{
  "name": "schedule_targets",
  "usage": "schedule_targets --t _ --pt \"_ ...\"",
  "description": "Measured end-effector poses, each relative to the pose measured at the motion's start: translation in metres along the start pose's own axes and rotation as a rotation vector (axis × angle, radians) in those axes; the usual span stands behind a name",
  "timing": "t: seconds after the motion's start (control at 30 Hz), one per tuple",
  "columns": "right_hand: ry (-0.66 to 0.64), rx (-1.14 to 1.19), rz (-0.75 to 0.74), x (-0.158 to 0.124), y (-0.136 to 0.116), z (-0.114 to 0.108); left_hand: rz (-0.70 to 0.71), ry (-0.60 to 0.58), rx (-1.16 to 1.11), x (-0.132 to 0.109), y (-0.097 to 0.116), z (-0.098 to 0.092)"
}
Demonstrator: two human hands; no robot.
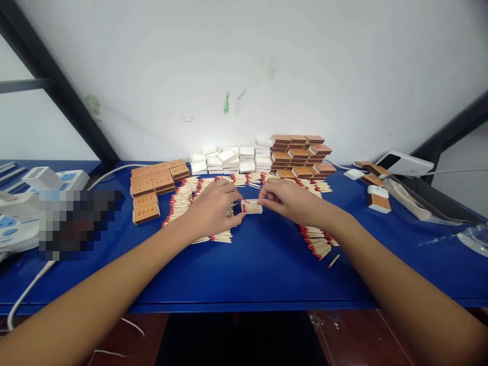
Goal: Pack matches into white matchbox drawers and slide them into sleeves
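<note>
A small white matchbox tray point(252, 209) lies on the blue table in front of me, holding red-tipped matches. My left hand point(216, 206) grips its left end between thumb and fingers. At the tray's right end, my right hand point(284, 199) is closed, thumb against curled fingers; whatever is in that pinch is hidden. Piles of loose matches point(182, 201) fan out beneath and beyond my left hand, and more matches point(317, 241) lie below my right wrist. One single match point(334, 261) sits apart.
White trays point(223, 161) and orange matchboxes point(301, 155) are stacked against the wall. More matchboxes point(152, 178) stand to the left. Power strips point(63, 180) and cables occupy the far left; a white device point(406, 161) and loose boxes point(379, 201) lie right.
</note>
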State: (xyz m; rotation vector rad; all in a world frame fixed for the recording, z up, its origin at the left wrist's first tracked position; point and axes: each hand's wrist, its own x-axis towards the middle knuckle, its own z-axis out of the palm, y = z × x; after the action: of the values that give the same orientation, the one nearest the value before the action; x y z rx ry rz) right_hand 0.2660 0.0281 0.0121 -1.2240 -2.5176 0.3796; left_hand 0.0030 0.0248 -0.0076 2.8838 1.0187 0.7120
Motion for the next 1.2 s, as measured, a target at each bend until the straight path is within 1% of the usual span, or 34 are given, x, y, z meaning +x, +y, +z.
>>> schedule_targets --t 0.27,0.4,0.6,0.83,0.97,1.03,1.1,1.2 --pt "-0.037 0.017 -0.024 0.0 -0.006 0.007 0.006 -0.002 -0.014 -0.001 -0.001 0.002" --pt "-0.028 -0.002 0.003 -0.001 -0.002 0.003 0.004 -0.011 -0.014 -0.001 -0.001 0.001" --pt "-0.072 0.027 0.036 0.0 -0.002 0.005 0.002 -0.01 -0.014 -0.001 -0.001 0.001" --pt "-0.002 0.061 0.002 0.002 -0.004 0.01 0.007 -0.007 -0.005 -0.001 -0.002 0.001" --pt "0.172 -0.011 0.099 0.011 0.008 0.014 0.003 -0.007 -0.011 0.0 -0.001 0.0" --pt "0.23 -0.076 0.133 0.017 0.016 0.017 0.001 -0.011 -0.017 0.0 0.0 0.0" --pt "0.229 -0.132 0.143 0.024 0.022 0.02 -0.001 -0.013 -0.022 0.0 0.0 0.001" --pt "0.199 -0.179 0.158 0.03 0.024 0.022 0.0 -0.013 -0.025 0.0 -0.001 0.001"
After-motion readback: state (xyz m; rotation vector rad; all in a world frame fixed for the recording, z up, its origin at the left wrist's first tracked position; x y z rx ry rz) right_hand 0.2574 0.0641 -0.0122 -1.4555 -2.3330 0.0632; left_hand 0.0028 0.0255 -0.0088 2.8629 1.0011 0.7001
